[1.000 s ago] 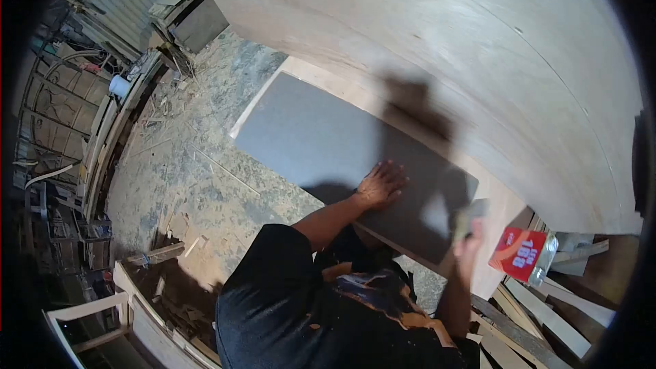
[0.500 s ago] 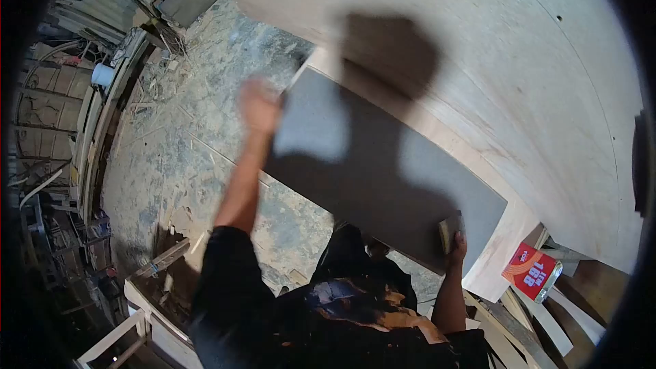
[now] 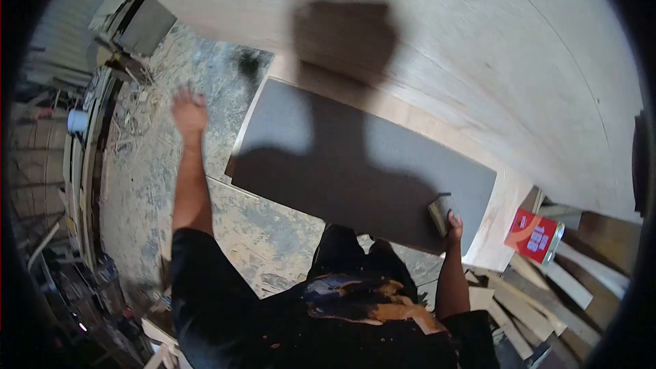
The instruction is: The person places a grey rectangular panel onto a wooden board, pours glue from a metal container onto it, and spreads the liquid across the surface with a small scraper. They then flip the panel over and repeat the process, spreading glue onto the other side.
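My left hand (image 3: pixel 189 113) hangs in the air over the floor, left of a dark grey panel (image 3: pixel 403 154). Its fingers are spread and nothing is in them. Near the panel's right end, my right hand (image 3: pixel 454 229) is closed on a small tan block with a dark edge (image 3: pixel 438 216), whose exact kind is unclear. The block sits tilted over the panel's surface. Beneath the grey panel, a pale wooden board (image 3: pixel 504 229) sticks out along its far side and right end. My head and shoulders cast a shadow across the panel.
A large pale plywood sheet (image 3: pixel 465 41) rises behind the panel. To the right, a red can (image 3: pixel 535 236) stands by several wood offcuts (image 3: pixel 523 304). Dusty floor (image 3: pixel 140 184) with scraps lies left. Farther left are stacked boards and a white bucket (image 3: pixel 77 121).
My left hand has moved left, away from the panel's left end, and its fingers now show spread. My right hand still holds the block near the right end. The view has shifted.
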Demonstrator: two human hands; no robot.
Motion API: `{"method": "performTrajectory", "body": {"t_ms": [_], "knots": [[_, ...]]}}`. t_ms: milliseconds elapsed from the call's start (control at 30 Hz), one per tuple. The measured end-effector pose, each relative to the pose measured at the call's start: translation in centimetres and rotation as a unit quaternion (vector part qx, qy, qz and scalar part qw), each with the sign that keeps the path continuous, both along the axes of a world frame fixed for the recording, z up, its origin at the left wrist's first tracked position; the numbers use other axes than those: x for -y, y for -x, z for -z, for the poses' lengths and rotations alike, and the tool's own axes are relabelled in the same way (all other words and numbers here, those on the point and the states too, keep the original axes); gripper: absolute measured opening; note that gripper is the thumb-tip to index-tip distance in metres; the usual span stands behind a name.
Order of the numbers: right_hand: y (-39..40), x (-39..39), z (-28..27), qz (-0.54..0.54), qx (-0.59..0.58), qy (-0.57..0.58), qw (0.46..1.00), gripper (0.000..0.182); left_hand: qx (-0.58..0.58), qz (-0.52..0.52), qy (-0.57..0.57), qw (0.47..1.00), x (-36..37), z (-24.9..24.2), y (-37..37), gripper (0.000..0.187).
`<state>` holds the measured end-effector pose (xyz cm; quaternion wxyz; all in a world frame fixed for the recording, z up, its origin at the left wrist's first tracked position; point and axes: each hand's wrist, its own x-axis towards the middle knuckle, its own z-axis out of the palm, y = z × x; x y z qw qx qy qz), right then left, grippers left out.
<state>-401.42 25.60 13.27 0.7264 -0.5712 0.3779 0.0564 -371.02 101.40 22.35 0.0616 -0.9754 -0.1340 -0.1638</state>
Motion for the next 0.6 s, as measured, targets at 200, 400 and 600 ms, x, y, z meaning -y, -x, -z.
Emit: {"method": "performTrajectory", "body": {"t_ms": [200,400,600], "knots": [[-1.3,-2.9,-2.5,0.122,-0.016,0.004,0.992,0.056,-0.168,0.346,0.255,0.887,32.8,2.3,14.1,0.048],[-2.5,-3.9,-4.9,0.185,0.070,-0.080,0.977,0.048,-0.327,0.634,0.457,0.532,45.7,0.2,27.0,0.041],[3.1,-0.5,-12.7,0.232,0.151,-0.040,0.960,0.034,-0.110,0.380,0.035,0.918,31.1,5.3,6.7,0.050]]}}
